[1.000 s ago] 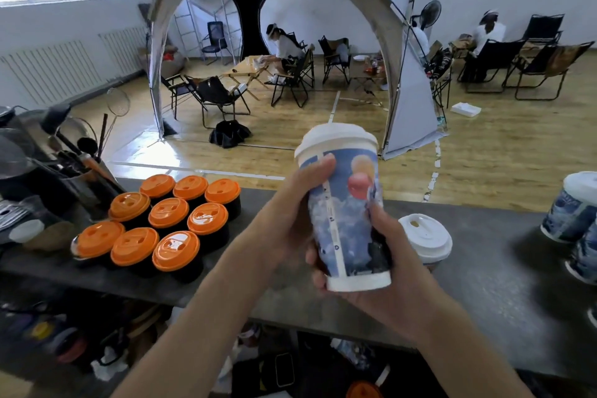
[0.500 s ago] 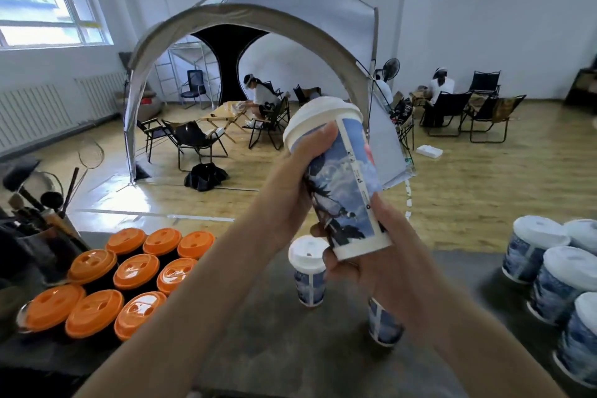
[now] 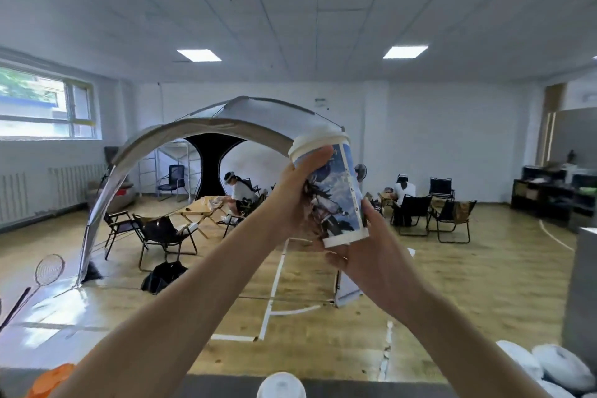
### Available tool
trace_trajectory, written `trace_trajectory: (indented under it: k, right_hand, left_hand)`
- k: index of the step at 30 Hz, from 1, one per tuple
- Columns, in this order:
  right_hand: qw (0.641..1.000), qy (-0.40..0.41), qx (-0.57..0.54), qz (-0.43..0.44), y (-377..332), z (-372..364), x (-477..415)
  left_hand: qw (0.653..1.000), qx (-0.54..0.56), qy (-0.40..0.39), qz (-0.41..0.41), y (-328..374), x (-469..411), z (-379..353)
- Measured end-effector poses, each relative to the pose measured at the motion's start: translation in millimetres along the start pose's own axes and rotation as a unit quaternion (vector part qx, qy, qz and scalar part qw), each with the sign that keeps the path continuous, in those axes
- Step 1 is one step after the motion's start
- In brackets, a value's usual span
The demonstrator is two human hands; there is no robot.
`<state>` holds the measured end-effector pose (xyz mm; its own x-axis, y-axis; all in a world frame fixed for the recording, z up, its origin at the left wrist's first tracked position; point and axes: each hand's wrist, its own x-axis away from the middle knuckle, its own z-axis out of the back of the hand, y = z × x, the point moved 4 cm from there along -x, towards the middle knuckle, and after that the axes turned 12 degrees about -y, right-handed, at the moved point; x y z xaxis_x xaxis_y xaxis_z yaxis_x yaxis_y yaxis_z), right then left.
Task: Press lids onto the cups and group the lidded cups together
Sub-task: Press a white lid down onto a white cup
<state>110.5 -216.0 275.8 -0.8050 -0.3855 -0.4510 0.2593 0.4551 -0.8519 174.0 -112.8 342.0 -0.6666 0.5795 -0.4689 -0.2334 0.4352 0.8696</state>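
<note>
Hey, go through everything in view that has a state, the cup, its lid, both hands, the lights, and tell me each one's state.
Printed cup: held up in the air, tilted, lid on.
White lid: on the cup's rim; how firmly, cannot tell.
Left hand: grips the cup's upper part.
Right hand: holds the cup's base.
Cups at lower right: lidded, grouped, blurred.
Lid at bottom edge: top showing; cup beneath hidden.
Ceiling lights: on.
</note>
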Motion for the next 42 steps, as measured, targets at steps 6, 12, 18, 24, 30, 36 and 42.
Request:
trace_trajectory:
  k: [6, 12, 18, 24, 30, 36, 42]
  right_hand:
    - [0.997, 0.05, 0.035, 0.05, -37.4, 7.2, -24.8]
    - [0.999, 0.022, -0.006, 0.039, -65.3, 2.8, -39.6]
    - [0.995, 0.066, 0.018, 0.067, -85.9, -3.6, -48.6]
    - [0.996, 0.056, -0.003, 0.075, -89.3, -6.3, -43.8]
    - [0.995, 0.059, 0.011, 0.082, -93.4, -15.3, -40.3]
    - [0.993, 0.05, 0.037, 0.097, -93.4, -17.7, -33.0]
    - [0.985, 0.048, 0.091, 0.135, -100.0, -25.1, -25.1]
  left_hand:
    - [0.998, -0.035, 0.015, -0.054, 30.8, -39.4, -4.0]
    - [0.996, -0.062, -0.002, -0.067, 56.2, -60.2, -8.8]
    - [0.994, -0.054, -0.024, -0.088, 75.1, -74.7, -13.8]
    - [0.993, -0.064, -0.019, -0.093, 80.3, -76.8, -19.9]
    - [0.992, -0.071, -0.057, -0.088, 86.5, -73.6, -26.2]
    - [0.99, -0.097, -0.059, -0.078, 88.2, -68.7, -29.9]
    - [0.985, -0.111, -0.098, -0.089, 101.1, -57.1, -37.6]
